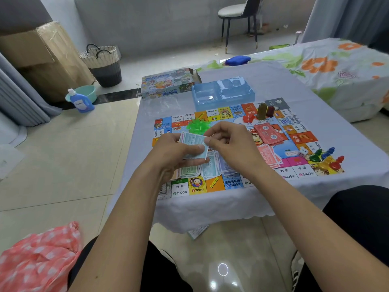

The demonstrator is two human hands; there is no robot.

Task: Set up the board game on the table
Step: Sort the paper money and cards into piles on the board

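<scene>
A: What are the hands doing?
B: The left hand (172, 152) grips a stack of pale blue play notes (194, 147) above the game board (231, 144); the right hand (229, 142) pinches the stack's top edge.
A: And below them?
B: More notes (208, 169) lie spread on the board's near side, red notes (270, 134) to the right.
A: Farther out?
B: Green houses (197, 124), pawns (325, 158), a die (303, 152), then the blue tray (223, 94) and game box (167, 83) at the table (294, 89)'s far edge.
</scene>
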